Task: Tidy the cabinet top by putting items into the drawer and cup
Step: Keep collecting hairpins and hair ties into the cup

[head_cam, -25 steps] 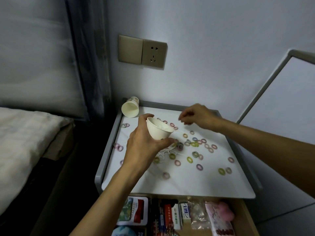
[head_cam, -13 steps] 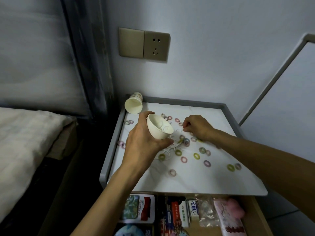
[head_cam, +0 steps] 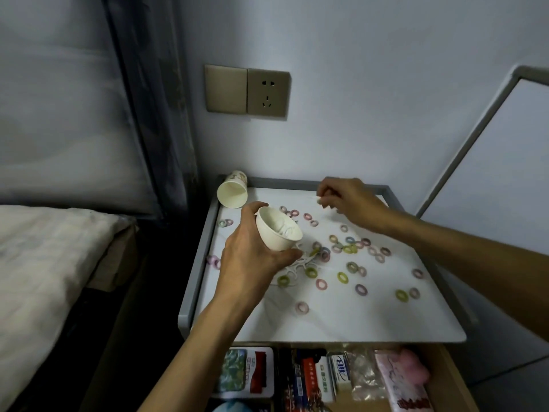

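In the open drawer [head_cam: 451, 379], a small white box [head_cam: 341, 373] carries blue capital letters that look like "BIB". Beside it, a red-and-black packet [head_cam: 309, 379] bears white Chinese characters, too blurred to read. The pink packet [head_cam: 398, 385] has red characters at its near end, and the tin [head_cam: 246, 373] a red label. Neither is legible.

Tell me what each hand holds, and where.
Left hand grips the white cup by its side wall. Right hand pinches a small pale item, too small to identify.
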